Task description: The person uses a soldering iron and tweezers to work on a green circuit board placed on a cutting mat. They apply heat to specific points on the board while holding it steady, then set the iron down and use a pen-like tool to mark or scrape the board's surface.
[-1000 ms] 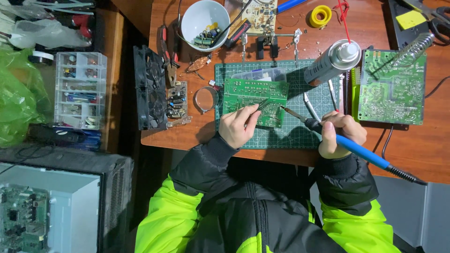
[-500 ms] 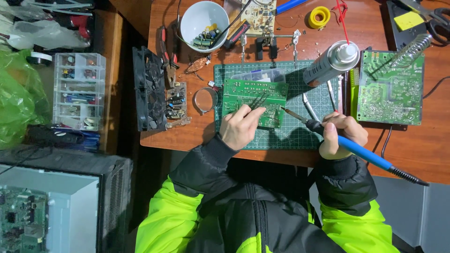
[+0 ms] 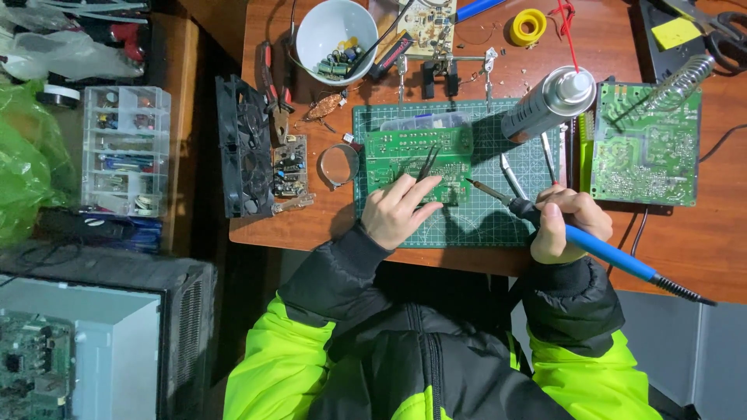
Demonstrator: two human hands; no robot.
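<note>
A green circuit board (image 3: pixel 405 148) lies on a green cutting mat (image 3: pixel 467 222) in the head view. My left hand (image 3: pixel 398 211) rests on the board's near edge and grips black tweezers (image 3: pixel 426 163), their tips pointing up onto the board. My right hand (image 3: pixel 566 222) holds a blue-handled soldering iron (image 3: pixel 599 247). Its metal tip (image 3: pixel 476 185) points left, close to the board's lower right corner. Whether the tip touches the board is unclear.
A grey spray can (image 3: pixel 545 103) stands at the mat's top right. A second green board (image 3: pixel 646 148) with a coil iron stand (image 3: pixel 675 82) lies to the right. A white bowl (image 3: pixel 334 31), black fan (image 3: pixel 243 148), small board (image 3: pixel 289 167) and parts organiser (image 3: pixel 124 148) sit further left.
My left hand has shifted the tweezers a little to the left and up over the board. The soldering iron stays almost where it was.
</note>
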